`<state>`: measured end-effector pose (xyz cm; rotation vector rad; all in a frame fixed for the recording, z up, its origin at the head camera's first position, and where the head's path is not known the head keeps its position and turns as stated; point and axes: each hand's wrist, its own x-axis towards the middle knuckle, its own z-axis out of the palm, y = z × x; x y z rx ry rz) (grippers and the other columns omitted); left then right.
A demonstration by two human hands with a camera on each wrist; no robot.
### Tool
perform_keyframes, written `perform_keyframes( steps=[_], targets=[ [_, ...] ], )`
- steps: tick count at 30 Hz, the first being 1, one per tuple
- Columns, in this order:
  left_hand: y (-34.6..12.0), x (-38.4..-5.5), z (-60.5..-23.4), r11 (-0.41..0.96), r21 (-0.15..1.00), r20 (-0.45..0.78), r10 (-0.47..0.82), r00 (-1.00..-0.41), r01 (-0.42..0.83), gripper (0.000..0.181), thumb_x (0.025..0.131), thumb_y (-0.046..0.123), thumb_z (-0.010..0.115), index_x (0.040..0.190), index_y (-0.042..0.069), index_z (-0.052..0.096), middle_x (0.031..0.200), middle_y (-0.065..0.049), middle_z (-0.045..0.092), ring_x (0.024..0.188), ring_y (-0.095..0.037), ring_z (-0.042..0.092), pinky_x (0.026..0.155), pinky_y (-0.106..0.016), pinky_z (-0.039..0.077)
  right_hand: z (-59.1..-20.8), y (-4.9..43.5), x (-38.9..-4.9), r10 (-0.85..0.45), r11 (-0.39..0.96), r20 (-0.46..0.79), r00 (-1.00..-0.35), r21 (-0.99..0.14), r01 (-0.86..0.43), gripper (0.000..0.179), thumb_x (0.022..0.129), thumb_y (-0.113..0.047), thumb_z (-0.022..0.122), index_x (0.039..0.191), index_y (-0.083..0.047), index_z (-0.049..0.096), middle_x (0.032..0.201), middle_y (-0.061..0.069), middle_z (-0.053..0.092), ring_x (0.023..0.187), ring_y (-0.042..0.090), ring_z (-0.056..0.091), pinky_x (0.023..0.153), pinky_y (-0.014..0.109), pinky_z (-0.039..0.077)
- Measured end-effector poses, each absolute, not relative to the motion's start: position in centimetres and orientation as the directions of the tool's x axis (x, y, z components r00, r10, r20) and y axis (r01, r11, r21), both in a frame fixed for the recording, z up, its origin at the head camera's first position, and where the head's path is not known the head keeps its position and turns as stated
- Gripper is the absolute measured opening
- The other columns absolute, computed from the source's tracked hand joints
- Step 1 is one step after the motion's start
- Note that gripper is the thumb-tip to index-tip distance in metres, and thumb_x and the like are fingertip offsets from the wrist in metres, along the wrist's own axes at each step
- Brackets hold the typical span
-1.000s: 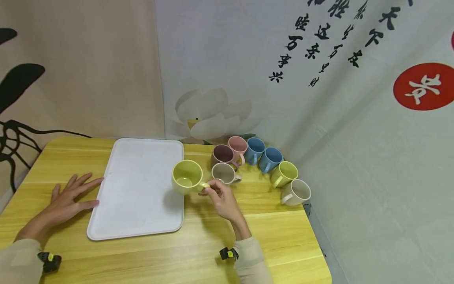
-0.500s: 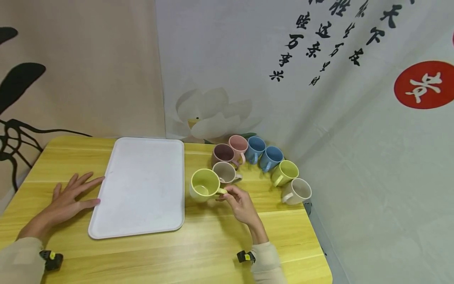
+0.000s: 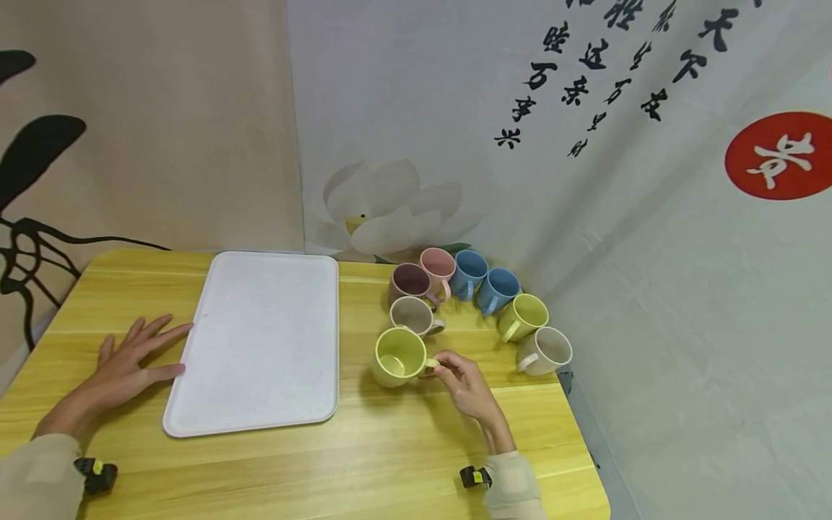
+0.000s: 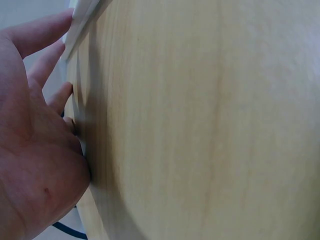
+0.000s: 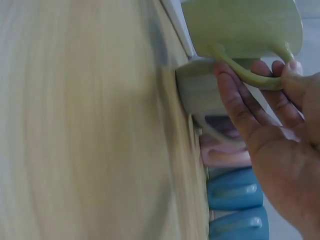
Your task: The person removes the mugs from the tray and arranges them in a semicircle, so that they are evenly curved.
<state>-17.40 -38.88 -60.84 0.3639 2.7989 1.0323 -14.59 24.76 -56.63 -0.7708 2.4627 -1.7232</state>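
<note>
By its handle, my right hand (image 3: 473, 390) pinches a yellow-green mug (image 3: 398, 359). In the right wrist view, thumb and fingers close on the handle of the mug (image 5: 245, 27), which appears slightly above the table. Just behind it stands a greyish-white mug (image 3: 411, 315), partly covered by the held one. To the left lies a white rectangular tray (image 3: 260, 347) with nothing on it. My left hand (image 3: 123, 368) rests with spread fingers at the tray's left edge; thumb and index fingertip touch the rim. The left wrist view shows this hand (image 4: 40, 140) with extended fingers.
A purple-brown mug (image 3: 409, 282) and a pink mug (image 3: 438, 267) stand behind the greyish-white one. Rightward follow two blue mugs (image 3: 469, 271), another yellow-green mug (image 3: 523, 316) and a white mug (image 3: 544, 352) near the right edge of the wooden table (image 3: 312, 469). A curtain hangs behind.
My right hand has carried the yellow-green mug from above the tray's right edge rightward and nearer to me, in front of the greyish-white mug. The left hand stays at the tray.
</note>
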Motion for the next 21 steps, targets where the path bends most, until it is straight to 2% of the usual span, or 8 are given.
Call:
perform_keyframes(
  steps=[3,9,16,19,21],
  targets=[
    [-38.8,-17.4,-60.7,0.735,0.654,-0.044,0.272,-0.961,0.178,0.079,0.112,0.037,0.066,0.177,0.008,0.032,0.186,-0.037,0.003,0.167,-0.069,-0.02,0.123,-0.085,-0.032,-56.9,25.7,-14.4,-0.42,0.278,0.24,-0.875,-0.884,-0.376,0.021,0.116,0.001,0.055,0.125,0.003,0.074,0.115,0.032,0.079,0.108,0.04,0.081,0.099,0.044,0.069],
    [-38.8,-17.3,-60.7,0.739,0.651,-0.044,0.269,-0.962,0.177,0.079,0.112,0.037,0.065,0.177,0.009,0.031,0.186,-0.036,0.002,0.167,-0.068,-0.022,0.123,-0.084,-0.033,-57.5,26.9,-14.1,-0.425,0.303,0.218,-0.879,-0.88,-0.365,0.022,0.116,0.001,0.055,0.126,0.001,0.074,0.116,0.028,0.079,0.108,0.029,0.081,0.098,0.036,0.069],
    [-38.8,-17.3,-60.8,0.746,0.642,-0.041,0.266,-0.963,0.178,0.079,0.112,0.037,0.065,0.178,0.01,0.031,0.186,-0.036,0.002,0.167,-0.069,-0.021,0.123,-0.083,-0.034,-57.9,27.8,-14.2,-0.394,0.357,0.173,-0.903,-0.877,-0.323,0.022,0.117,-0.004,0.056,0.127,-0.001,0.075,0.117,0.027,0.08,0.109,0.04,0.08,0.1,0.033,0.066],
    [-38.8,-17.2,-60.8,0.744,0.644,-0.037,0.266,-0.963,0.181,0.078,0.112,0.037,0.066,0.178,0.01,0.032,0.186,-0.036,0.003,0.167,-0.069,-0.02,0.123,-0.084,-0.033,-58.0,28.3,-14.2,-0.375,0.391,0.153,-0.914,-0.868,-0.305,0.022,0.117,-0.006,0.056,0.127,-0.003,0.076,0.118,0.023,0.082,0.109,0.037,0.08,0.1,0.03,0.065],
    [-38.8,-17.2,-60.7,0.741,0.646,-0.034,0.267,-0.963,0.183,0.078,0.112,0.036,0.066,0.177,0.01,0.032,0.186,-0.036,0.003,0.167,-0.07,-0.019,0.123,-0.085,-0.033,-58.1,28.6,-14.3,-0.377,0.387,0.148,-0.914,-0.871,-0.301,0.023,0.117,-0.005,0.056,0.128,-0.003,0.076,0.119,0.023,0.082,0.11,0.037,0.081,0.1,0.032,0.066]
  ],
)
